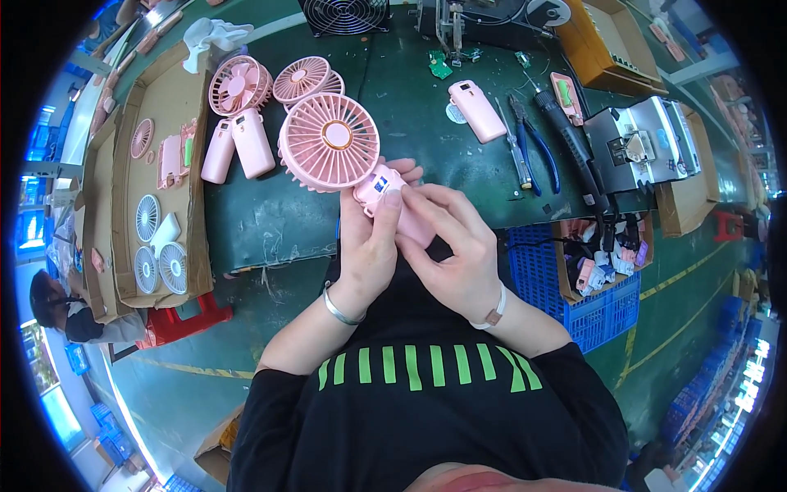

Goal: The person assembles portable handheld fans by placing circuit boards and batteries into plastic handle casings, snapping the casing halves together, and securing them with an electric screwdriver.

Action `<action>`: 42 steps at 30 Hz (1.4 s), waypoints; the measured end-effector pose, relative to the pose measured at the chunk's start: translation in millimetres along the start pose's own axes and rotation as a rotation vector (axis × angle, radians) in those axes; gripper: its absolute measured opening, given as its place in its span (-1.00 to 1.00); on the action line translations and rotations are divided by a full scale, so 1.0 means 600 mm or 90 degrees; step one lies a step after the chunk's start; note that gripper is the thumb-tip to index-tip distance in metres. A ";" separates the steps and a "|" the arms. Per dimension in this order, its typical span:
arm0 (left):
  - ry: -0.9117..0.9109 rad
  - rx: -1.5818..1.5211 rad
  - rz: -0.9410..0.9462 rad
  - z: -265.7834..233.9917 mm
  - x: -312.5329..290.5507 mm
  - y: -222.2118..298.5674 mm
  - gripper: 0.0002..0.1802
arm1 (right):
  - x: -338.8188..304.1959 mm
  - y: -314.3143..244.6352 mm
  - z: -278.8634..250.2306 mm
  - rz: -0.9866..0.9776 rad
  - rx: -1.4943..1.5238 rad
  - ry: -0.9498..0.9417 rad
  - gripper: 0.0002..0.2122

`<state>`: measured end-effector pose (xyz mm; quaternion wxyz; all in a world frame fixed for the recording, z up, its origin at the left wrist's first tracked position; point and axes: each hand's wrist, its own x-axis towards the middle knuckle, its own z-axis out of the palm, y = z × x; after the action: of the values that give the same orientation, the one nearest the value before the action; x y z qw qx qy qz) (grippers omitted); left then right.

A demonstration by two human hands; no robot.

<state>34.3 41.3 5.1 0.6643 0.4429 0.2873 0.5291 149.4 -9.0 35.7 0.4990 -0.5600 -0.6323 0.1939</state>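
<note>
A pink handheld fan (329,143) is held over the table's near edge, its round grille tipped to the upper left. My left hand (367,250) wraps its neck and upper handle, the thumb lying beside a small dark display window. My right hand (461,250) closes its fingers and thumb on the handle's lower right side, hiding part of it. Left of the held fan stand more pink fans, one with its blades showing (239,86), and another with a closed grille (302,79). A separate pink handle piece (478,111) lies to the right.
On the green table (262,221) lie blue-handled pliers (541,152), a screwdriver (514,148) and a black electric screwdriver (571,139). A cardboard tray (176,221) with fan parts sits left; a metal device (643,143) stands right. Blue crates (602,316) are below.
</note>
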 end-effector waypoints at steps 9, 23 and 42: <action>0.003 0.000 -0.008 0.001 -0.003 0.003 -0.67 | -0.015 0.018 0.023 -0.056 -0.025 0.023 -0.56; -0.100 -0.013 0.023 0.009 -0.018 0.032 -0.46 | 0.003 0.036 -0.041 0.365 0.463 -0.323 -0.75; -0.187 -0.086 -0.049 0.011 -0.010 0.030 -0.51 | -0.020 0.130 -0.201 0.476 0.760 0.274 -0.48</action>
<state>30.0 34.5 23.3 0.7471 0.4588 0.1677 0.4508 290.4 -34.6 19.2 0.7323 -0.3971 -0.0741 0.5483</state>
